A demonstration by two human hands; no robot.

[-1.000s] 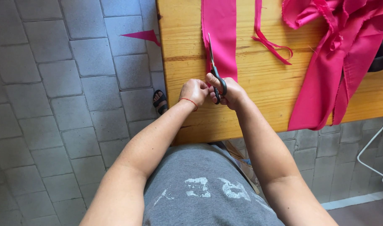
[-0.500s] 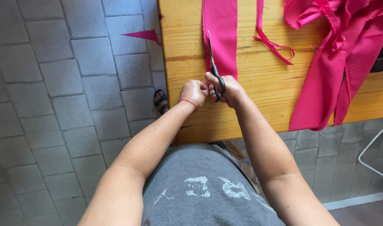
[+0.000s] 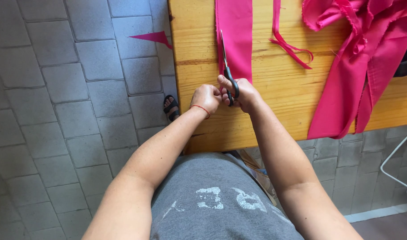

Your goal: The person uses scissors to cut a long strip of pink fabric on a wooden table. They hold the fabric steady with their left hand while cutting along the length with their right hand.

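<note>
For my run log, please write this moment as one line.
right hand: holds scissors, blades in pink strip | left hand: at strip's near end | table: thin scrap, pink pile

We see black-handled scissors, blades pointing toward the table's far edge, lying along the left edge of a flat pink fabric strip near the tabletop's left side.

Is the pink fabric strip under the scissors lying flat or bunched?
Flat: the pink fabric strip lies smooth along the yellow wooden table, scissors at its left edge, held in the right hand.
</note>
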